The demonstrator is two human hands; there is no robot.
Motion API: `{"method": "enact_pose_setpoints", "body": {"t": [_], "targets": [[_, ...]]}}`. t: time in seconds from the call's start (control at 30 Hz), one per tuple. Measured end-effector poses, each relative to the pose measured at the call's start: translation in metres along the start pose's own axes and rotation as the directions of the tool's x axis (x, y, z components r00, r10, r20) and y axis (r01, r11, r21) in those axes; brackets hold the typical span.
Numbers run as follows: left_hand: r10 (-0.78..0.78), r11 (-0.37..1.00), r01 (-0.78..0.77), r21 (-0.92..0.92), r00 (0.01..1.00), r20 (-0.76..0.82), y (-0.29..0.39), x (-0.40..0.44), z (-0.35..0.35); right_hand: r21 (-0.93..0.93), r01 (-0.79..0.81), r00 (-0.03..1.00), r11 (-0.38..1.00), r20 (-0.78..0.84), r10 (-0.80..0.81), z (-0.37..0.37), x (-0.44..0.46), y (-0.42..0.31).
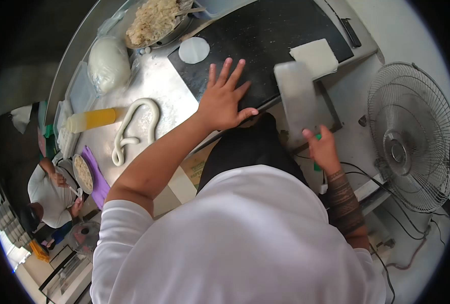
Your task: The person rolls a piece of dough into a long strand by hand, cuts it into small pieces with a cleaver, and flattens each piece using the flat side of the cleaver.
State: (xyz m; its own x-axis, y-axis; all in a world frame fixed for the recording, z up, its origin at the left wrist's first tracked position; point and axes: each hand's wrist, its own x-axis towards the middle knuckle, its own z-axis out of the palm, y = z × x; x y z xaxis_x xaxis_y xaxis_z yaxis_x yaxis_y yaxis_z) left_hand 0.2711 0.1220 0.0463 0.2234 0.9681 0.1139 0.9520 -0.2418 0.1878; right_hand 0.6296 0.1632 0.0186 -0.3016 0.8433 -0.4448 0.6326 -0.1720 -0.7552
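Observation:
My left hand [221,104] lies with its fingers spread on the near edge of the black board [265,35]. In my right hand [325,152] is a cleaver [297,99] with a green handle, its wide blade raised beside the board's near right part and slightly blurred. A thin round dough wrapper [194,50] rests on the board beyond my left fingertips. Close to the blade, a folded white cloth [314,58] sits on the board's right side. A rope of white dough [155,119] curves over the metal table left of my left forearm.
Left on the table are a bag of dough [108,66], a bottle of yellow liquid [94,120] and a bowl of shredded filling [154,23]. A standing fan [402,142] with cables is on my right. Far left, another person [52,192] works over a bowl.

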Motion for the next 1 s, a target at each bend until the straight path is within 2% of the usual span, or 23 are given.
{"method": "enact_pose_setpoints", "body": {"t": [0.03, 0.07, 0.13, 0.23, 0.33, 0.43, 0.47, 0.53, 0.57, 0.6, 0.7, 0.77, 0.8, 0.83, 0.87, 0.9, 0.93, 0.97, 1.0], "targets": [[0.003, 0.999, -0.006, -0.034, 0.997, -0.081, 0.005, 0.011, 0.012, 0.073, 0.006, 0.999, 0.997, -0.035, -0.003, -0.014, 0.007, -0.014], [-0.012, 1.000, 0.012, 0.009, 1.000, -0.001, 0.009, 0.018, 0.025, 0.148, 0.012, 0.997, 0.989, -0.071, -0.001, -0.028, 0.011, -0.048], [-0.013, 1.000, 0.014, -0.013, 0.998, 0.060, 0.018, 0.025, 0.043, 0.234, 0.124, 0.980, 0.964, -0.180, -0.083, -0.050, 0.024, -0.090], [0.011, 1.000, -0.008, -0.019, 0.990, 0.138, 0.021, 0.027, 0.051, 0.463, 0.302, 0.933, 0.833, -0.323, -0.159, -0.057, 0.047, -0.112], [0.122, 0.993, -0.120, -0.021, 0.974, 0.192, 0.017, 0.035, 0.049, 0.488, 0.217, 0.936, 0.846, -0.350, -0.039, -0.016, 0.081, -0.063], [0.157, 0.987, -0.149, -0.058, 0.972, 0.172, 0.017, 0.039, 0.049, 0.719, -0.163, 0.962, 0.676, -0.035, 0.269, 0.031, 0.087, -0.003], [0.162, 0.987, -0.158, -0.036, 0.972, 0.173, 0.017, 0.038, 0.049, 0.689, -0.170, 0.958, 0.704, -0.051, 0.281, 0.032, 0.083, -0.008], [0.193, 0.972, -0.170, -0.162, 0.971, 0.141, 0.010, 0.036, 0.047, 0.629, -0.199, 0.946, 0.752, -0.078, 0.316, 0.031, 0.058, -0.022], [0.212, 0.956, -0.180, -0.230, 0.969, 0.125, 0.006, 0.037, 0.049, 0.565, -0.207, 0.958, 0.799, -0.051, 0.284, 0.034, 0.047, -0.022], [0.158, 0.865, -0.131, -0.484, 0.987, 0.016, -0.004, 0.037, 0.049, 0.494, -0.209, 0.968, 0.844, -0.020, 0.251, 0.036, 0.038, -0.021], [-0.162, 0.714, 0.059, -0.698, 0.983, -0.083, -0.039, 0.044, 0.036, 0.301, -0.172, 0.983, 0.938, 0.119, 0.142, 0.046, 0.007, -0.042], [-0.383, 0.551, 0.141, -0.823, 0.918, -0.099, -0.057, 0.056, 0.031, 0.205, -0.155, 0.963, 0.966, 0.250, 0.101, 0.057, -0.001, -0.063], [-0.296, 0.768, 0.158, -0.621, 0.947, -0.125, -0.063, 0.061, 0.032, 0.168, -0.157, 0.940, 0.973, 0.328, 0.095, 0.063, 0.005, -0.073], [-0.054, 0.907, -0.001, -0.420, 0.991, -0.120, -0.065, 0.058, 0.035, 0.132, -0.158, 0.909, 0.979, 0.407, 0.092, 0.067, 0.014, -0.077], [0.181, 0.960, -0.189, -0.206, 0.982, -0.055, -0.062, 0.053, 0.032, 0.142, 0.201, 0.930, 0.969, 0.284, -0.234, 0.094, 0.031, -0.043], [0.389, 0.921, -0.390, 0.000, 0.919, 0.062, -0.061, 0.049, 0.031, 0.107, 0.148, 0.928, 0.983, 0.328, -0.175, 0.098, 0.032, -0.052], [0.453, 0.891, -0.450, -0.060, 0.883, 0.124, -0.059, 0.036, 0.047, 0.069, 0.096, 0.922, 0.993, 0.371, -0.115, 0.101, 0.036, -0.061], [0.412, 0.911, -0.407, -0.069, 0.903, 0.123, -0.054, 0.033, 0.046, 0.026, 0.047, 0.908, 0.999, 0.416, -0.054, 0.100, 0.041, -0.069], [0.369, 0.929, -0.361, -0.083, 0.921, 0.126, -0.048, 0.030, 0.042, -0.055, 0.075, 0.905, 0.996, 0.424, -0.045, 0.098, 0.040, -0.069]]}}
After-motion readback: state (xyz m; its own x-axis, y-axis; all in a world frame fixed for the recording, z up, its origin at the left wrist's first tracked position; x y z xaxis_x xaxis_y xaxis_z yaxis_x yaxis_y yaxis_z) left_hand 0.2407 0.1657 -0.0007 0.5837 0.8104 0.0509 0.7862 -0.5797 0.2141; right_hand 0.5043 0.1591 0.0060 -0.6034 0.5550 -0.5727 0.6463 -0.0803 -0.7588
